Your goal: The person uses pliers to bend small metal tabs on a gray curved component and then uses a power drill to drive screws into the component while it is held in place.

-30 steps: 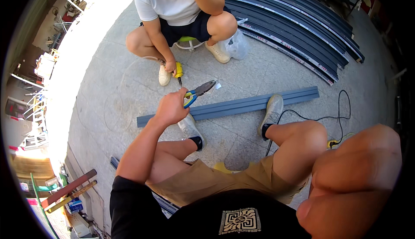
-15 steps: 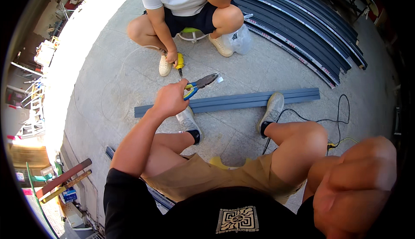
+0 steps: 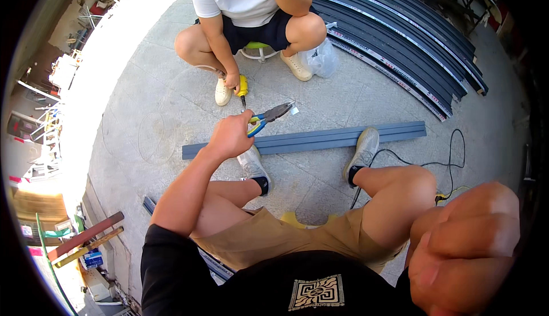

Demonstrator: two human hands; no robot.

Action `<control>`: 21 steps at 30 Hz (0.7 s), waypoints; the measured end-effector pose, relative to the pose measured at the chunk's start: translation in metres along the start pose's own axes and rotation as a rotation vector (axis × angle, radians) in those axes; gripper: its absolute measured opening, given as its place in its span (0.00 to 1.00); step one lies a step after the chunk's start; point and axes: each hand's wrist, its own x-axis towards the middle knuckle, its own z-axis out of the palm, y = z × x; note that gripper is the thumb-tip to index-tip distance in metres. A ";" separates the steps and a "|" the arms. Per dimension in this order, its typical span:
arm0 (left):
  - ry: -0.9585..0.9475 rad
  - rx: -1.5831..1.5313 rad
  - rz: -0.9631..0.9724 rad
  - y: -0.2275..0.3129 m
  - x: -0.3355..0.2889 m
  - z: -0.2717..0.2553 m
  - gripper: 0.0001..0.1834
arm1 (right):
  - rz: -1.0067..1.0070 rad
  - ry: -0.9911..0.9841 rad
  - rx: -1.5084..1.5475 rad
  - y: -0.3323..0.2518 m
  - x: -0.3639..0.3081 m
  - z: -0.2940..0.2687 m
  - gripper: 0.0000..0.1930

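Observation:
My left hand (image 3: 230,136) is closed around the blue-and-yellow handles of a pair of pliers (image 3: 277,112), held out above the floor. The dark jaws point away to the right, and a small whitish piece (image 3: 294,111) shows at their tip; whether they grip it I cannot tell. Close up at the lower right, my right hand (image 3: 470,242) is curled into a fist. Its palm side is hidden, so anything inside stays out of sight. Beyond my feet a long grey metal profile (image 3: 309,140) lies across the floor, below the pliers, with my shoes against it.
Opposite me a person (image 3: 246,4) sits on a low green stool (image 3: 257,46), one hand on a yellow power drill (image 3: 242,86). Long dark profiles (image 3: 394,42) are stacked at the far right, beside a plastic bag (image 3: 320,59). A black cable (image 3: 420,160) loops near my right knee.
The whole view has shifted slightly, so the scene sits a little lower and to the right. My left hand still grips the pliers, and my right fist stays raised at the lower right.

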 end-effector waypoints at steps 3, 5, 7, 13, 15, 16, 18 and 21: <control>-0.034 0.039 -0.039 0.010 -0.002 -0.006 0.24 | -0.047 0.059 0.027 0.013 0.009 0.002 0.34; -0.023 0.034 -0.050 0.011 -0.004 -0.007 0.23 | -0.052 0.054 0.014 0.013 0.016 0.005 0.32; -0.014 0.032 -0.029 0.003 -0.003 -0.002 0.23 | -0.049 0.064 0.004 0.010 0.019 0.006 0.30; -0.011 0.038 -0.034 0.003 0.001 -0.004 0.22 | -0.008 0.069 -0.014 0.014 0.012 0.014 0.24; -0.022 0.039 -0.024 0.004 0.000 -0.001 0.22 | -0.011 0.070 -0.021 0.011 0.014 0.011 0.23; -0.023 0.036 -0.039 0.003 -0.002 -0.001 0.22 | -0.020 0.067 -0.016 0.012 0.019 0.012 0.22; -0.027 0.036 -0.055 0.005 -0.003 -0.003 0.22 | -0.028 0.066 -0.013 0.013 0.023 0.012 0.20; -0.050 0.061 -0.094 0.011 -0.001 -0.006 0.22 | -0.022 0.082 -0.019 0.013 0.022 0.012 0.18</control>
